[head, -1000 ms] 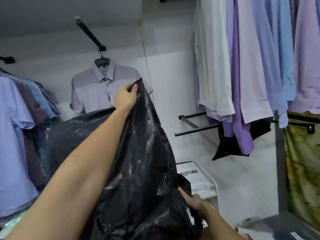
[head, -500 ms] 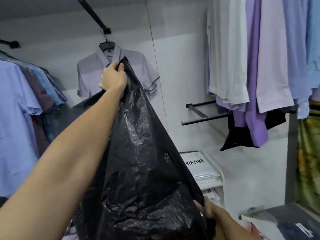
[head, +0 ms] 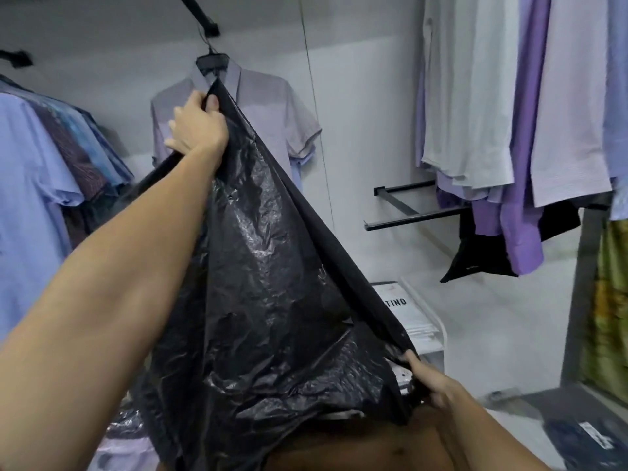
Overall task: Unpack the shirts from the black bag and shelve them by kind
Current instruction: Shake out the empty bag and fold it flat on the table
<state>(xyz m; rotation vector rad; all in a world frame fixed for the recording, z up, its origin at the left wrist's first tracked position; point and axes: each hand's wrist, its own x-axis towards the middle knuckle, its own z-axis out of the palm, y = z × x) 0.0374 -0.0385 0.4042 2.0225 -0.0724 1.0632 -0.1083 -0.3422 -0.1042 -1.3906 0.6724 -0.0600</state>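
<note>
i have the crinkled black plastic bag [head: 272,300] stretched between both hands. my left hand [head: 195,125] is up high with its fingers curled tight round one corner of the plastic, in front of the pale lilac short-sleeved shirt on a hanger [head: 272,113]. my right hand [head: 431,382] is low and near me, pinching the bag's edge between thumb and fingers. the sheet runs taut on a slant from the high grip down to the low one.

i judge the step to be tipping or shaking the bag so its contents come out. to do it well i would lift the high corner steadily, not jerk it, and hold the low edge apart so the mouth stays wide; thin plastic like this may tear if yanked. i cannot see inside the bag, so i cannot tell whether shirts remain in it.

what looks like lilac wrapped shirts [head: 125,443] lies below my left forearm, under the bag. folded white packs sit on the small white shelf unit [head: 438,331] just beyond my right hand.
</note>
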